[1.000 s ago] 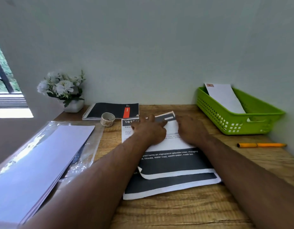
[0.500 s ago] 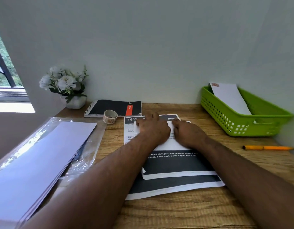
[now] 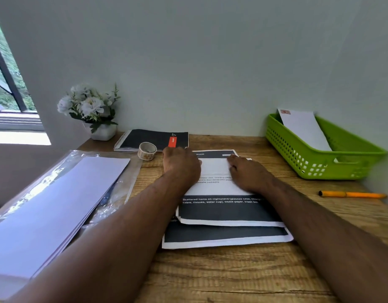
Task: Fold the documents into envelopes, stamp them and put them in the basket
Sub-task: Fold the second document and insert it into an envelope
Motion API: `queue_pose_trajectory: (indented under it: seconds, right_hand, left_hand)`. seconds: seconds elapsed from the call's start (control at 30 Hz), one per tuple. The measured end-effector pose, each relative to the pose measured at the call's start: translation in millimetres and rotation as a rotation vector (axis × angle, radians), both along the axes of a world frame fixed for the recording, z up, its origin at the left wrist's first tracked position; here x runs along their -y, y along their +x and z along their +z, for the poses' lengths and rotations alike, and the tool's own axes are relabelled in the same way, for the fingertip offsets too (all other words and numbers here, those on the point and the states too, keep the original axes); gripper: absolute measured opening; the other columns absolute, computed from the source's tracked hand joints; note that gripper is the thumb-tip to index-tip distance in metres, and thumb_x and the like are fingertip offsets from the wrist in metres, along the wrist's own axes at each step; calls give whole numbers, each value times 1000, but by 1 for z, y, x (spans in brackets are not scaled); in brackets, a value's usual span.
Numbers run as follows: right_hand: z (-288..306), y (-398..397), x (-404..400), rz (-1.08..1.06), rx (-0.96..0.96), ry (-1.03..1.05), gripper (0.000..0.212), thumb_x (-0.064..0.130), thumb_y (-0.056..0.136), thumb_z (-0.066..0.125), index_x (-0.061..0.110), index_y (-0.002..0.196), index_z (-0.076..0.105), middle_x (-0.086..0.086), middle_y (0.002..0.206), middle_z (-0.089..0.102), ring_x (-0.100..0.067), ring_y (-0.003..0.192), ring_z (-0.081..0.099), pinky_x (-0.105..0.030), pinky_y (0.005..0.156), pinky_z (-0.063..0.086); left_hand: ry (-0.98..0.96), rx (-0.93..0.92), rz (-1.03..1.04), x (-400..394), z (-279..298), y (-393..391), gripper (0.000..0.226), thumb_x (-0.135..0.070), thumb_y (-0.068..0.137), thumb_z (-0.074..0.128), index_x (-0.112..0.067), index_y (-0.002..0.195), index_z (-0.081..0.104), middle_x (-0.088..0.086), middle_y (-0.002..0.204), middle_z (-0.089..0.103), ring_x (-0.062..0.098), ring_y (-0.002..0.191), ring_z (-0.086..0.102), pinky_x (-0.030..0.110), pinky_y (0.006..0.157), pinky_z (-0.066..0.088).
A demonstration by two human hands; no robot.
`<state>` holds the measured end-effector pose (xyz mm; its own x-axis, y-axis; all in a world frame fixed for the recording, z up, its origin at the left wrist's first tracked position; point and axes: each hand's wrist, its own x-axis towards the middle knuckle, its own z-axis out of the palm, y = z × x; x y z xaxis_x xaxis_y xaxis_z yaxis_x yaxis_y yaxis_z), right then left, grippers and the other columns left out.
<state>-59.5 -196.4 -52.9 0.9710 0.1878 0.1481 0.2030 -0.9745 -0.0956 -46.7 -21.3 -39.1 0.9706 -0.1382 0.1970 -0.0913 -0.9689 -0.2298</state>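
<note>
Printed documents with black bands lie stacked in the middle of the wooden desk; the top sheet has its far part folded over. My left hand presses flat on the fold's left end and my right hand presses on its right side. A second document sticks out underneath toward me. A stack of white envelopes rests on a clear plastic sleeve at the left. A roll of stamps sits just left of my left hand. The green basket at the right holds one stamped envelope.
A black spiral notebook lies at the back against the wall, and a white pot of flowers stands in the back left corner. An orange pen lies near the right wall. A window is at the far left.
The folded flap came down flat. My hands then slid apart along the crease, the left hand going left and the right hand going right.
</note>
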Motion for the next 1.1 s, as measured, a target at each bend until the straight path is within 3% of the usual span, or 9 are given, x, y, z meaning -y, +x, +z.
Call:
queue_pose_trajectory:
  seconds: [0.13, 0.33, 0.47, 0.57, 0.7, 0.8, 0.87, 0.97, 1.1]
  right_hand:
    - [1, 0, 2, -5, 30, -61, 31, 21, 99, 29, 13, 120, 51, -6, 134, 54, -25, 116, 54, -41, 96, 40]
    - [2, 4, 6, -53, -33, 9, 40, 42, 101, 31, 24, 133, 47, 3, 138, 51, -19, 128, 45, -49, 102, 25]
    - [1, 7, 14, -37, 24, 88, 46, 49, 95, 42, 33, 138, 40, 3, 135, 53, -21, 128, 44, -47, 98, 22]
    - [3, 11, 17, -33, 159, 138, 57, 49, 91, 52, 35, 143, 34, 5, 146, 42, -19, 135, 35, -43, 101, 20]
    - [13, 15, 20, 13, 629, 165, 27, 37, 86, 62, 29, 111, 66, 2, 114, 61, -24, 106, 57, -36, 86, 23]
    - [16, 13, 19, 57, 804, 82, 6, 26, 80, 67, 24, 85, 71, 5, 95, 67, -24, 88, 61, -35, 78, 22]
    - [15, 13, 19, 130, 671, 52, 5, 21, 80, 69, 22, 84, 72, 3, 92, 70, -25, 87, 63, -38, 83, 30]
    - [14, 13, 23, 213, 392, 34, 9, 20, 81, 67, 23, 86, 73, 1, 92, 71, -23, 88, 63, -39, 83, 47]
    - [15, 7, 24, 239, 144, 121, 13, 18, 83, 62, 18, 90, 73, 2, 92, 68, -13, 85, 57, -29, 77, 44]
  left_hand:
    - [-252, -30, -239, 7, -8, 10, 42, -43, 99, 36, -19, 129, 54, 10, 134, 49, 31, 124, 45, 45, 102, 32]
    - [-513, -104, -260, 1, -16, 28, 49, -51, 90, 54, -35, 136, 49, 4, 136, 51, 30, 129, 42, 49, 108, 31]
    - [-753, 7, -336, 0, -9, 32, 36, -32, 87, 67, -29, 122, 65, -3, 114, 64, 21, 112, 55, 40, 100, 37]
    - [-685, 231, -441, 6, -1, 26, 18, -23, 89, 65, -23, 105, 74, 1, 99, 62, 23, 102, 55, 28, 79, 22]
    - [-617, 666, -619, 7, 2, 17, 9, -10, 83, 67, -13, 90, 72, 7, 84, 61, 29, 78, 58, 37, 76, 33]
    - [-540, 747, -656, 7, 2, 14, 6, -6, 81, 70, -10, 85, 70, 9, 81, 61, 29, 71, 58, 37, 74, 39]
    - [-481, 661, -651, 7, 1, 12, 3, -10, 81, 68, -11, 83, 70, 8, 82, 62, 29, 72, 59, 37, 73, 41]
    - [-448, 339, -531, 9, -1, 4, 16, -24, 82, 57, -15, 83, 71, 3, 89, 63, 27, 82, 61, 36, 78, 44]
    - [-572, 40, -350, 11, -8, 8, 24, -19, 84, 48, -16, 83, 72, 2, 93, 65, 25, 87, 62, 34, 74, 51]
